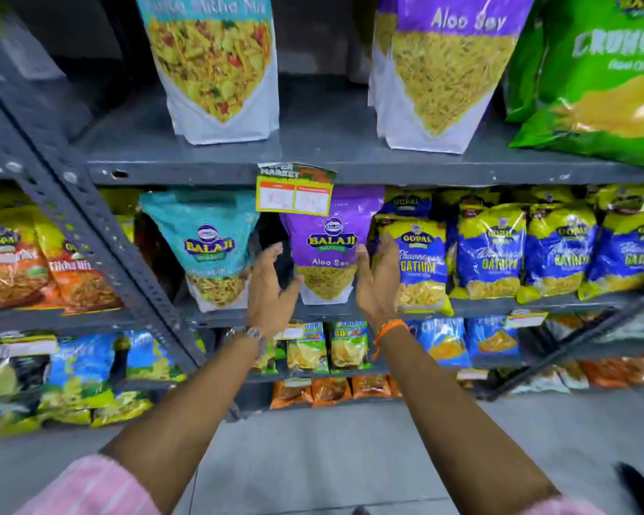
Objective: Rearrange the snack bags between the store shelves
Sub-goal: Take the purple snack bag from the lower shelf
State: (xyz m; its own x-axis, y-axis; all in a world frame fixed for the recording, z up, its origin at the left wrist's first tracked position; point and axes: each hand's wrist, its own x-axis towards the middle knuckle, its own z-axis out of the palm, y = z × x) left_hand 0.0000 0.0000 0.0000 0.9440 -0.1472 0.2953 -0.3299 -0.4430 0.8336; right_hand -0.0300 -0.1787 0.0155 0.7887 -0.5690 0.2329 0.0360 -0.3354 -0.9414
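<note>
A pink striped sleeve [86, 485] is showing at the bottom edge, and from it the two bare forearms are reaching to the middle grey metal shelf [350, 310]. The left hand [270, 288], with a metal wristwatch [244, 334], and the right hand [378, 280], with an orange thread bracelet [391, 328], are standing on either side of the purple stand-up snack pouch [328, 250]. All fingers are spread wide and are holding nothing. The left thumb is lying just at the pouch's lower left corner and the right thumb at its right edge; I cannot tell if they are really touching it.

I think the risk is this: the pouch is standing between the teal stand-up snack pouch [205, 250] and the blue and yellow snack packet [421, 265], so a quick squeeze or pull may be tipping these neighbours off the shelf. The right hand is lying just in front of the blue packet. Also the yellow price tag [294, 197] is hanging over the pouch top and may be catching when the pouch is lifted.

The purple pouch is reading "BALAJI WAFERS" and "Aloo Sev". The teal one is also showing "BALAJI". The blue packet is reading "GOPAL" and "GATHIYA". The tag is reading "SUPER MARKET"; its prices are too blurred.
</note>
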